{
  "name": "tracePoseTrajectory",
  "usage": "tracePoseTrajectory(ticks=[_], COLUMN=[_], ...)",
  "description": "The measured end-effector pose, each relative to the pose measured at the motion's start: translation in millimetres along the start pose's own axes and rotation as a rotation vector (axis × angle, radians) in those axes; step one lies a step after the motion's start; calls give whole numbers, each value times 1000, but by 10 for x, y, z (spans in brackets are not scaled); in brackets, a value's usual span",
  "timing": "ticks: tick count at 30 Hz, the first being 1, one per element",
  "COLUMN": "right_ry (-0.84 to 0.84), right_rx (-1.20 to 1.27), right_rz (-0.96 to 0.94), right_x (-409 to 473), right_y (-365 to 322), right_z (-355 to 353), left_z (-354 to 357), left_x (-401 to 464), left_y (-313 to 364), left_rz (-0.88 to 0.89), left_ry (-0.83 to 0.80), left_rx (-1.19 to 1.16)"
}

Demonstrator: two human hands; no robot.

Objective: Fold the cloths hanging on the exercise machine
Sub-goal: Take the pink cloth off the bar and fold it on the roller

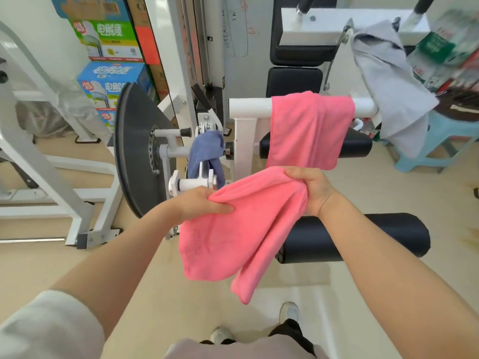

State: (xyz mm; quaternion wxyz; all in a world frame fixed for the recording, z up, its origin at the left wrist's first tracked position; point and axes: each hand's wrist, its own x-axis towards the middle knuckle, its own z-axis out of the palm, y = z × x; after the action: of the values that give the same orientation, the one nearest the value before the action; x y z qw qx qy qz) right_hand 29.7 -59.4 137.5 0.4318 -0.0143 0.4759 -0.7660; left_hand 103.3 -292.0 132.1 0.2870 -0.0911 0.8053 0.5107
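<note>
Both forearms are bare, with a loose pale grey sleeve (49, 325) pushed up above the left elbow. The hem of a greyish-mauve top (233, 348) shows at the bottom edge, above dark trousers (290, 330). The feet wear light grey sneakers (291, 313) with pale soles.

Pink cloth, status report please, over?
Left hand and right hand both grip pink cloth. Unfolded, sagging. Nothing in the way.

head view, down onto close hands (259, 195)

pink cloth (233, 229) held up, second pink cloth (308, 128) draped over bar
</note>
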Motion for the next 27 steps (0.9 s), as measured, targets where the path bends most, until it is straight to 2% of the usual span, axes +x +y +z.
tracePoseTrajectory(ticks=[2, 4, 5, 7, 8, 10, 12, 14, 17, 18, 21, 22, 24, 27], right_ry=[84, 179, 204, 238, 268, 366, 400, 281, 127, 104, 74, 57, -11, -90], right_rx=[8, -23, -106, -459, -673, -1046, -1230, -1119, -1004, -997, -902, -842, -708, -560], right_rz=[7, -14, -27, -25, -43, -154, -277, -319, -330, -334, -310, -287, -185, 18], right_x=[1, 34, 57, 131, 162, 229, 248, 211, 153, 148, 109, 84, 32, 1], right_y=[-42, -74, -90, -86, -79, -59, -81, -134, -217, -233, -310, -338, -373, -345], right_z=[-83, -151, -178, -252, -289, -381, -409, -366, -289, -284, -356, -410, -553, -754], left_z=[86, 191, 219, 266, 277, 301, 392, 515, 729, 790, 818, 810, 770, 690], left_x=[37, 84, 117, 172, 218, 306, 373, 455, 519, 544, 586, 575, 581, 622], left_y=[64, 160, 204, 298, 330, 396, 521, 646, 811, 840, 879, 904, 963, 1127], left_rz=[25, 66, 85, 124, 172, 238, 306, 318, 253, 264, 242, 231, 211, 131], left_ry=[25, 119, 181, 255, 296, 403, 509, 478, 209, 176, 308, 352, 474, 743], left_rx=[-7, -114, -216, -298, -204, 156, 374, 357, 138, 121, 191, 134, -160, -582])
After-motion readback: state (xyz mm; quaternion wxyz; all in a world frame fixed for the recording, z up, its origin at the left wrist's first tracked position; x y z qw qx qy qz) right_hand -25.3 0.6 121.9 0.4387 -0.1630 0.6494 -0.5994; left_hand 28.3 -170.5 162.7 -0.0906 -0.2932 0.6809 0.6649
